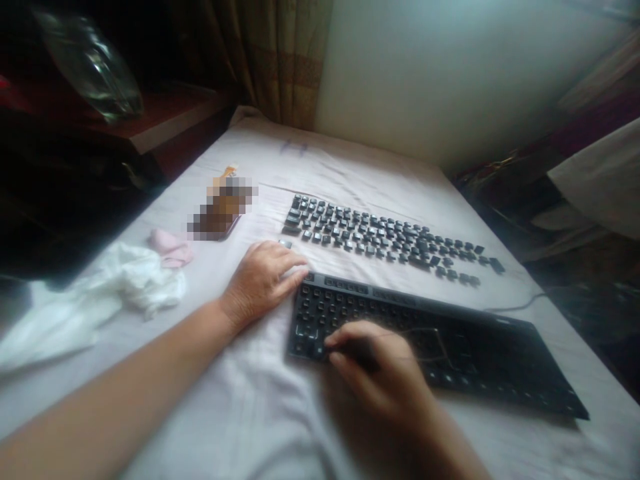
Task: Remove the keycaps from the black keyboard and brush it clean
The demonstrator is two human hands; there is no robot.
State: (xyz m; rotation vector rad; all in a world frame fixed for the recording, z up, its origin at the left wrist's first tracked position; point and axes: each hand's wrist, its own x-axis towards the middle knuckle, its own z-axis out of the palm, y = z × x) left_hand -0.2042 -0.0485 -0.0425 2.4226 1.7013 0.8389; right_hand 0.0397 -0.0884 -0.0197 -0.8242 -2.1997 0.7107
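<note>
A black keyboard point(500, 347) lies slanted on the pale cloth, with bare key sockets showing on its left part. My left hand point(265, 277) rests at its far left corner, fingers stretched and their tips touching the edge. Over the near left part of the keyboard, my right hand point(383, 367) is closed on a dark tool point(363, 350). From the tool's rear a thin wire loop point(443, 347) sticks out to the right; its working end is hidden or blurred. Beyond the keyboard, loose black keycaps point(373, 233) lie in rows. A single keycap point(285, 244) sits just behind my left hand.
White crumpled cloth point(145, 280) and a pink cloth point(173, 248) lie at the left. Behind them is a pixelated brown item point(223, 210). A cable point(520, 305) runs off to the right. A wooden shelf point(170, 120) carries a clear plastic object point(95, 67).
</note>
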